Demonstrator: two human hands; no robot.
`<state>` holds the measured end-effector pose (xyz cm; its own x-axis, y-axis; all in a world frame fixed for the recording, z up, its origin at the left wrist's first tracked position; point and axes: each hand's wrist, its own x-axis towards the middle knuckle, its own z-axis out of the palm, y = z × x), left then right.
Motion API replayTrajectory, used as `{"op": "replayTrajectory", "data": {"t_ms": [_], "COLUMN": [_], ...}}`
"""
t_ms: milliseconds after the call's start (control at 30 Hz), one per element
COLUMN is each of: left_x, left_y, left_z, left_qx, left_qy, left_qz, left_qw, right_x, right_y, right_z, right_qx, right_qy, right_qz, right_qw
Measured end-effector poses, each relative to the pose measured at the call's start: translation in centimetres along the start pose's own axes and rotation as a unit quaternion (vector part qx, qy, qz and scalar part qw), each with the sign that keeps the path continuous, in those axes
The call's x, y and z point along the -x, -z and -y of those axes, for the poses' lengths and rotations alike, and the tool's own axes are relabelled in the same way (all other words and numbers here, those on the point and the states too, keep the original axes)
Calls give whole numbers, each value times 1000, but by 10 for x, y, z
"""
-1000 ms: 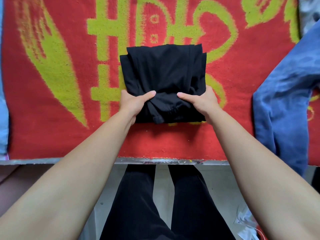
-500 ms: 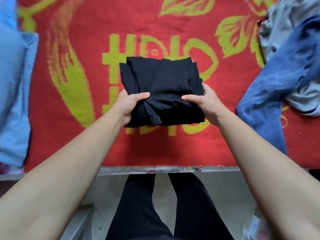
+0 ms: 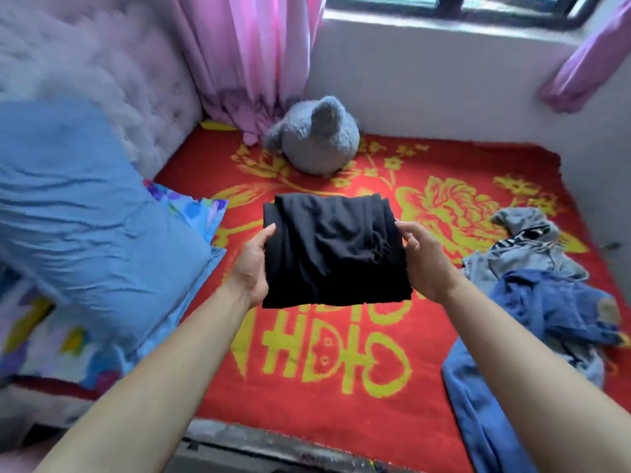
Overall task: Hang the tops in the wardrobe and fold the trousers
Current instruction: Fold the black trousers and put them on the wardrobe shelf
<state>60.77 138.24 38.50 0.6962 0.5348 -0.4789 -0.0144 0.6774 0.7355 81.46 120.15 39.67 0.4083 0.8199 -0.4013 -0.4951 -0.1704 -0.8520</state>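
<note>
A folded black pair of trousers [image 3: 333, 249] hangs in the air above the red and yellow blanket [image 3: 341, 397] on the bed. My left hand [image 3: 251, 268] grips its left edge, thumb on top. On the opposite edge my right hand [image 3: 425, 259] grips the bundle the same way. A heap of blue and grey clothes [image 3: 543, 285] lies on the blanket at the right, with a blue garment trailing toward the bed's front edge.
A blue pillow [image 3: 85, 233] lies at the left against a tufted headboard [image 3: 102, 73]. A grey plush toy [image 3: 316, 136] sits at the back by the pink curtain [image 3: 252, 52]. A white wall and window sill [image 3: 444, 35] close the far side.
Both hands have lifted the folded black trousers off the blanket and carry them forward. My head has tilted up, bringing the pillow, plush toy, curtain and window into view.
</note>
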Motion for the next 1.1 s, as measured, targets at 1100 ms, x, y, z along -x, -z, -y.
{"op": "replayTrajectory", "data": {"t_ms": [1100], "left_x": [784], "left_y": [76], "left_z": [106], "left_qx": [32], "left_qy": [-421], "left_qz": [-424], "left_qw": [801], "right_x": [443], "right_y": [-408], "right_z": [-91], "right_qx": [143], "right_qy": [116], "right_qz": [543], "right_qw": [819]}}
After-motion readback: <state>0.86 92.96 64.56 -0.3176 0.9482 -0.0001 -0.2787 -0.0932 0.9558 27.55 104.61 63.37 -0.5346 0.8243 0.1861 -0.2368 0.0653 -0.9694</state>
